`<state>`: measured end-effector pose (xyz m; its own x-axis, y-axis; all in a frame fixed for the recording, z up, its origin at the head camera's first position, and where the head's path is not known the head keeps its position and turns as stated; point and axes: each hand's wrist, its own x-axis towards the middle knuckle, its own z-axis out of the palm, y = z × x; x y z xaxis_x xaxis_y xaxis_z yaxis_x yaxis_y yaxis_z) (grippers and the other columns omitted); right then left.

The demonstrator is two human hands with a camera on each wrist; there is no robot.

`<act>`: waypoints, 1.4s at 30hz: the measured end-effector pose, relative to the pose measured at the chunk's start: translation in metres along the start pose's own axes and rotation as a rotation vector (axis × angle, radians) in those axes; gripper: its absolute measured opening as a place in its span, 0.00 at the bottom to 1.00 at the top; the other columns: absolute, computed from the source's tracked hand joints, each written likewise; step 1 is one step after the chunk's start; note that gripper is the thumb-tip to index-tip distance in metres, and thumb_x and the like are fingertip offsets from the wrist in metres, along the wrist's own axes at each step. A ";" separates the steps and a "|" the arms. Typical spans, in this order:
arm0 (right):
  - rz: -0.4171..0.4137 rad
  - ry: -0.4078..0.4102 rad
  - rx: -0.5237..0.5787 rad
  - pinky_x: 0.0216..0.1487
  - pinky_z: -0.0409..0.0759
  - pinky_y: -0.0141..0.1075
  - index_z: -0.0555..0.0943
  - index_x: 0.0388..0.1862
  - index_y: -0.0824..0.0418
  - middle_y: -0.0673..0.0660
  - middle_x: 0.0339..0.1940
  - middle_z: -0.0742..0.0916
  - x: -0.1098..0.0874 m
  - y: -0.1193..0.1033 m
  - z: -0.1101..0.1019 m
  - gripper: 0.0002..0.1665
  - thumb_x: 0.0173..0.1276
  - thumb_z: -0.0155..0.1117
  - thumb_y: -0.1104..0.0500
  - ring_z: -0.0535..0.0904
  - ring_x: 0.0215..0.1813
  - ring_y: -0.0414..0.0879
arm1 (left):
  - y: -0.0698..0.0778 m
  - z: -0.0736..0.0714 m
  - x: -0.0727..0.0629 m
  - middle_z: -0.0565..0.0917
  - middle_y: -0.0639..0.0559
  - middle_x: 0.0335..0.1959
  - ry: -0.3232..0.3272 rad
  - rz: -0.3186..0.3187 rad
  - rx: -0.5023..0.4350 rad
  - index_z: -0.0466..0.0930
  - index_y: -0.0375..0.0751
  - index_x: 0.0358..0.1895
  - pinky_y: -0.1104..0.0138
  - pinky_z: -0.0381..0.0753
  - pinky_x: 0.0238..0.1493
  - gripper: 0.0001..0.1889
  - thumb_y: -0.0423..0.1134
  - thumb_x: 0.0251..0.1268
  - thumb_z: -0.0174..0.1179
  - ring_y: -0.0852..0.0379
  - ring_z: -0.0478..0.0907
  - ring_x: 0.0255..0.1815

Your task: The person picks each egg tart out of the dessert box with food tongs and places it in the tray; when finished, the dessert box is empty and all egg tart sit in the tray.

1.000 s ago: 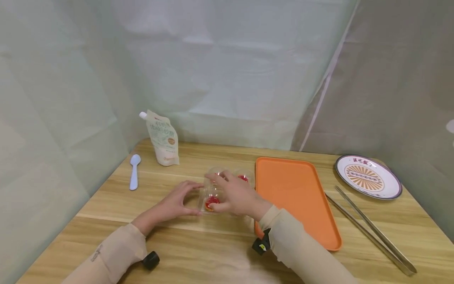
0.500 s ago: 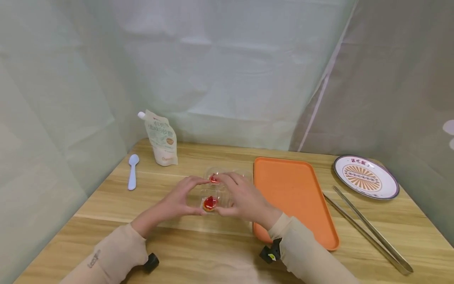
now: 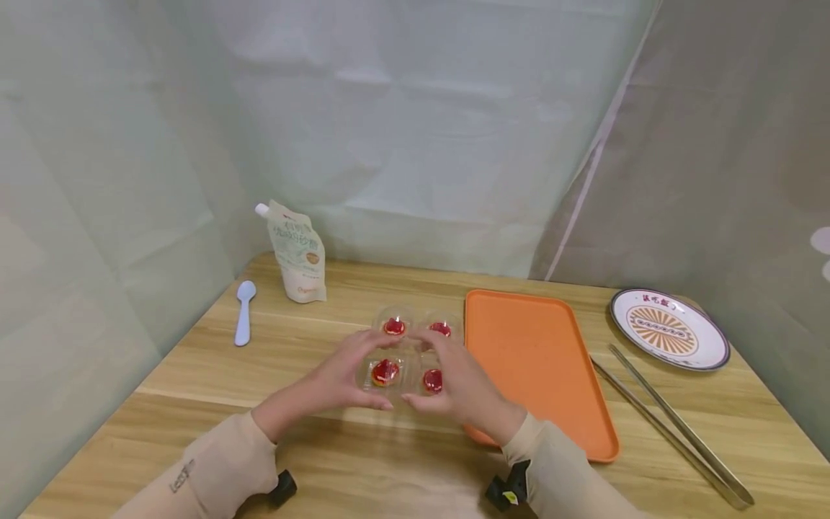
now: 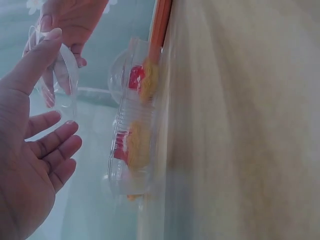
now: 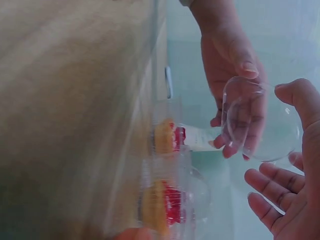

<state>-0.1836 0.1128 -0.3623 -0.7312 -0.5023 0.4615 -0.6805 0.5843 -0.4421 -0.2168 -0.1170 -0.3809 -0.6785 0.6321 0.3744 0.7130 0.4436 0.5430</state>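
Raised above the tabletop, a clear round plastic lid (image 5: 262, 125) spans the space between my two hands. My left hand (image 3: 327, 376) holds one side of it, thumb at one edge and fingertips at the other. The opposite side is held by my right hand (image 3: 465, 383) in the same way. Below them stands a clear plastic pastry box (image 4: 114, 175) with domed compartments. Several small tarts sit inside, with red glossy topping and yellow crust, among them a near-left tart (image 3: 385, 372) and a far-right tart (image 3: 441, 329). My right fingers partly cover the near-right tart (image 3: 431, 381).
An orange tray (image 3: 532, 360) lies right of the box. Beyond it are long metal tongs (image 3: 677, 425) and a patterned plate (image 3: 671, 330). A pale blue spoon (image 3: 243, 313) and a spouted pouch (image 3: 298, 252) are at the back left. Grey-green curtains surround the wooden table (image 3: 363, 461).
My right hand has drawn back from over the box, and my left has left its side edge. Both now hold the lid between them, raised off the box, with more tarts uncovered to view.
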 end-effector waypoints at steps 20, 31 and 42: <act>0.041 -0.056 0.078 0.54 0.81 0.40 0.67 0.67 0.62 0.54 0.57 0.82 -0.025 0.002 0.014 0.44 0.56 0.71 0.44 0.81 0.54 0.46 | 0.020 -0.015 -0.015 0.74 0.54 0.61 -0.183 -0.030 0.241 0.72 0.46 0.63 0.54 0.74 0.61 0.37 0.56 0.48 0.70 0.55 0.68 0.62; 0.067 -0.176 -0.040 0.42 0.79 0.29 0.72 0.62 0.60 0.48 0.46 0.81 -0.031 -0.004 0.028 0.45 0.51 0.72 0.36 0.77 0.43 0.40 | 0.024 -0.018 -0.028 0.74 0.58 0.52 -0.266 -0.005 0.337 0.75 0.46 0.58 0.56 0.74 0.59 0.34 0.55 0.45 0.72 0.57 0.67 0.57; -0.007 -0.224 -0.332 0.38 0.82 0.31 0.74 0.60 0.57 0.48 0.45 0.83 -0.031 -0.014 0.042 0.47 0.51 0.65 0.27 0.81 0.41 0.40 | 0.022 -0.020 -0.040 0.75 0.59 0.51 -0.308 -0.001 0.414 0.75 0.44 0.58 0.57 0.74 0.59 0.37 0.57 0.43 0.73 0.58 0.69 0.55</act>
<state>-0.1532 0.0936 -0.4028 -0.7438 -0.6122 0.2684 -0.6600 0.7361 -0.1501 -0.1778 -0.1451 -0.3687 -0.6402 0.7615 0.1013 0.7648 0.6194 0.1771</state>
